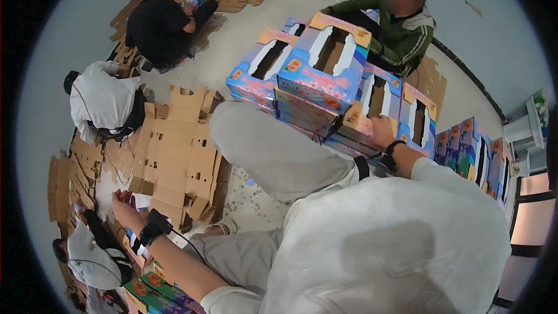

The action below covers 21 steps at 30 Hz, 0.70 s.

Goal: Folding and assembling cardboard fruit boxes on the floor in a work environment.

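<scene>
My right hand reaches to a blue and orange printed carton in the stack in front of me. Its fingers are bent over the carton's near edge, beside the dark top opening. Out to the left, my left hand is raised near a flattened brown cardboard sheet. Its fingers are curled together; whatever they may hold is too small to make out. A small white piece shows beside that hand. Another printed carton stands higher on the stack, with white flaps round its opening.
Across the stack sits a person in a green jacket. More people work at left: one in black, others in white tops. Printed cartons stand at right, green ones at lower left. Small round bits litter the floor.
</scene>
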Each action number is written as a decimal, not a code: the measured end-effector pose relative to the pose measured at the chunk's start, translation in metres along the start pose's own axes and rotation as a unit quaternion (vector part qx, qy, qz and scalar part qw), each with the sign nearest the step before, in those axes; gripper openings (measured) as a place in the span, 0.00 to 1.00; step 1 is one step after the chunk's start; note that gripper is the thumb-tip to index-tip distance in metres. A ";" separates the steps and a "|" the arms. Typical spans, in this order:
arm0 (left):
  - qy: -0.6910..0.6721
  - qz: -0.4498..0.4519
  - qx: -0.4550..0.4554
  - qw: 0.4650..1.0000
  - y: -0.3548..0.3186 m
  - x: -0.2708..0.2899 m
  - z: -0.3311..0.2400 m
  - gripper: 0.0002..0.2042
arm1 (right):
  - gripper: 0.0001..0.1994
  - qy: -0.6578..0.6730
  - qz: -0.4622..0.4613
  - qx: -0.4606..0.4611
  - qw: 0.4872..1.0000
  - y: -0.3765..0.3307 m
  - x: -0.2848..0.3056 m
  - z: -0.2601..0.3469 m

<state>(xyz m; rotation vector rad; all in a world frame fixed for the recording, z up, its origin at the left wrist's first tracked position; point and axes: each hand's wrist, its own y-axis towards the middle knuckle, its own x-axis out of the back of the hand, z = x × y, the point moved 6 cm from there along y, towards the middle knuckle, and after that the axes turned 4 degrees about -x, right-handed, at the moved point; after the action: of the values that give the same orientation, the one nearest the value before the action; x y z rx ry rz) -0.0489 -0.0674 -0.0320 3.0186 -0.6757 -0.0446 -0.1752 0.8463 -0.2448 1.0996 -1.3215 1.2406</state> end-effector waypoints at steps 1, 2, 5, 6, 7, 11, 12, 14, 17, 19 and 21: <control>-0.002 0.001 0.004 1.000 0.002 -0.001 0.001 0.17 | 0.42 0.021 0.011 0.001 1.000 0.000 0.015 -0.008; -0.004 0.003 0.003 1.000 0.004 -0.002 0.004 0.17 | 0.42 0.046 0.015 0.009 0.999 0.000 0.033 -0.016; -0.027 0.018 0.014 0.999 0.016 -0.005 0.013 0.15 | 0.41 0.116 0.028 0.023 0.993 -0.006 0.102 -0.035; -0.036 0.045 -0.015 0.998 0.021 -0.009 0.012 0.15 | 0.42 0.198 0.074 0.015 0.977 -0.010 0.125 -0.040; -0.036 0.051 -0.014 0.998 0.025 -0.011 0.015 0.14 | 0.40 0.257 0.071 0.055 0.962 -0.015 0.155 -0.038; -0.013 0.104 0.020 0.994 0.036 -0.034 0.018 0.16 | 0.35 0.392 0.082 0.030 0.916 -0.068 0.266 -0.033; 0.003 0.103 0.009 0.995 0.036 -0.041 0.014 0.16 | 0.36 0.410 0.067 0.021 0.909 -0.087 0.289 -0.025; -0.008 0.139 0.002 0.990 0.030 -0.064 0.002 0.16 | 0.37 0.343 -0.064 0.050 0.936 -0.116 0.330 0.006; -0.015 0.203 -0.081 0.976 0.003 -0.094 -0.028 0.22 | 0.45 0.191 -0.240 0.104 0.946 -0.145 0.360 0.077; -0.048 0.219 -0.132 0.966 -0.021 -0.109 -0.050 0.26 | 0.42 0.186 -0.304 0.194 0.914 -0.144 0.368 0.130; -0.102 0.277 -0.182 0.938 -0.045 -0.127 -0.074 0.32 | 0.39 0.191 -0.320 0.302 0.878 -0.145 0.369 0.182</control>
<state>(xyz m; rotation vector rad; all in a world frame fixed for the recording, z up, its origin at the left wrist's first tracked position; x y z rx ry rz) -0.1420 0.0310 0.0421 2.3946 -1.3406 -0.4123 -0.0857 0.6577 0.1384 1.4643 -0.2006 1.2777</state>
